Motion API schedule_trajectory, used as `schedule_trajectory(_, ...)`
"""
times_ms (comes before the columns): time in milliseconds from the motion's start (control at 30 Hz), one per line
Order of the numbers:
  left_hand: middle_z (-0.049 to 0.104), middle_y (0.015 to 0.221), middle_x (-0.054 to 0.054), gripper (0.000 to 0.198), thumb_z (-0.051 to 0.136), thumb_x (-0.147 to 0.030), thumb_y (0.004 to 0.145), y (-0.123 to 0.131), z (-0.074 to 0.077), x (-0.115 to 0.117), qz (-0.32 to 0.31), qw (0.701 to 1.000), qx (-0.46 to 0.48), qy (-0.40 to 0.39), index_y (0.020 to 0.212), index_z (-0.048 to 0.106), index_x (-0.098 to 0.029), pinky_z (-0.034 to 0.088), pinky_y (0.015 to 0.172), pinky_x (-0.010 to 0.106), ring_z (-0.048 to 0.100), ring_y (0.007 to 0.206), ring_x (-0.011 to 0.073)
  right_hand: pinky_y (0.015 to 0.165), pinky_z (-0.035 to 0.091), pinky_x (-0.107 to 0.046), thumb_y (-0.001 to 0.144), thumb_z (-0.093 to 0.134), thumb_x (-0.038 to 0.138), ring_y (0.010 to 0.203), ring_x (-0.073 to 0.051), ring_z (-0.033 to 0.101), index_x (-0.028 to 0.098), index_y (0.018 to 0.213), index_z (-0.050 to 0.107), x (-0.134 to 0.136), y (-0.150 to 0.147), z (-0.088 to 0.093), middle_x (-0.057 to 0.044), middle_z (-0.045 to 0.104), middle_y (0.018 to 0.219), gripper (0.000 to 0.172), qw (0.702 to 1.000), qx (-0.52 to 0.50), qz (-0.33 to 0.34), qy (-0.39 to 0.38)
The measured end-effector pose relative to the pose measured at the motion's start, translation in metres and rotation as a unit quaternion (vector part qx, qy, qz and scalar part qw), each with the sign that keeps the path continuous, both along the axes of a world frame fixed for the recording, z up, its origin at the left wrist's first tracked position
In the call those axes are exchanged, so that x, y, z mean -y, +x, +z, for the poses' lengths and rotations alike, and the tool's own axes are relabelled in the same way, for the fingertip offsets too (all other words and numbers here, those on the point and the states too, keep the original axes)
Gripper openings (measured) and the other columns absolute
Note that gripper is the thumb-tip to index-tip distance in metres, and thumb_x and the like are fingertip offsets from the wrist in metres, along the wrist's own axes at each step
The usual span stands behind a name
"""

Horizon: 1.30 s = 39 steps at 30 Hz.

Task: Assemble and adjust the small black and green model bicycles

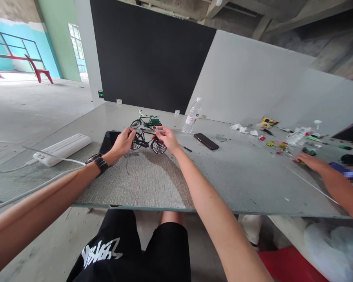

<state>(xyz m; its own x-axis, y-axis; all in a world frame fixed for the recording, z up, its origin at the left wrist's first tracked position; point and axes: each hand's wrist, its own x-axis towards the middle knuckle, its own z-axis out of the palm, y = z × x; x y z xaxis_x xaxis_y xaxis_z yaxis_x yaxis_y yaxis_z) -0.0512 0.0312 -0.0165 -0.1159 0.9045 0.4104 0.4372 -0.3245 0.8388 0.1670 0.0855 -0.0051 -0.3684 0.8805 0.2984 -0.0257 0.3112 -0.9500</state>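
A small black model bicycle is held upright just over the table between my two hands. My left hand closes on its rear end, near the left wheel. At the other end, my right hand pinches the front part by the handlebar, above the right wheel. Fingers cover parts of both ends. Right behind it stands a green model bicycle with a box at its rear. Partly behind my left hand lies a dark phone.
A white power bank with cables lies left. To the right are a water bottle, a black phone and a small black stick. Farther right, another person's hand is among scattered small parts. A partition stands behind the table.
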Motion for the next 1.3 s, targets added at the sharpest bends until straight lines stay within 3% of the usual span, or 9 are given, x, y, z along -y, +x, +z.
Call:
schedule_trajectory(333, 0.059, 0.078, 0.001, 0.017, 0.047, -0.032, 0.098, 0.0, 0.0, -0.002, 0.002, 1.0, 0.005, 0.002, 0.091, 0.057, -0.02, 0.041, 0.056, 0.028, 0.052, 0.061, 0.015, 0.065, 0.052, -0.026, 0.083, 0.071, 0.055, 0.077, -0.016, 0.066, 0.025, 0.107, 0.063, 0.004, 0.0, 0.0, -0.003, 0.072, 0.083, 0.04, 0.999, 0.009, -0.001, 0.031)
schedule_trajectory(633, 0.057, 0.074, 0.0, 0.015, 0.048, -0.031, 0.097, 0.003, 0.003, 0.002, 0.008, 1.0, 0.003, 0.01, 0.089, 0.057, -0.021, 0.04, 0.058, 0.029, 0.052, 0.061, 0.0159, 0.061, 0.052, -0.026, 0.091, 0.057, 0.065, 0.083, -0.019, 0.069, 0.027, 0.124, 0.059, 0.011, -0.002, 0.004, -0.004, 0.074, 0.083, 0.051, 0.999, -0.002, -0.033, 0.025)
schedule_trajectory(733, 0.059, 0.075, 0.0, 0.015, 0.048, -0.031, 0.097, 0.003, 0.004, 0.003, 0.005, 1.0, 0.002, 0.011, 0.089, 0.056, -0.021, 0.04, 0.058, 0.028, 0.053, 0.062, 0.0155, 0.06, 0.052, -0.027, 0.088, 0.057, 0.073, 0.083, -0.019, 0.068, 0.025, 0.12, 0.061, 0.011, -0.003, 0.004, -0.005, 0.074, 0.083, 0.058, 0.999, 0.013, -0.048, 0.014)
schedule_trajectory(967, 0.061, 0.077, 0.0, 0.016, 0.047, -0.032, 0.097, 0.003, 0.005, 0.005, 0.007, 1.0, 0.0, 0.012, 0.091, 0.057, -0.021, 0.039, 0.06, 0.028, 0.053, 0.062, 0.0154, 0.055, 0.048, -0.028, 0.086, 0.049, 0.081, 0.071, -0.018, 0.064, 0.023, 0.091, 0.066, 0.007, -0.002, 0.002, -0.006, 0.072, 0.083, 0.061, 0.999, 0.038, -0.02, 0.025)
schedule_trajectory(1300, 0.063, 0.079, 0.002, 0.019, 0.046, -0.032, 0.098, 0.002, 0.003, 0.003, 0.007, 1.0, 0.002, 0.021, 0.089, 0.057, -0.02, 0.041, 0.064, 0.031, 0.056, 0.071, 0.018, 0.055, 0.047, -0.029, 0.087, 0.04, 0.085, 0.069, -0.018, 0.064, 0.022, 0.103, 0.074, 0.009, -0.004, 0.002, -0.006, 0.072, 0.08, 0.073, 0.997, 0.052, -0.048, 0.043)
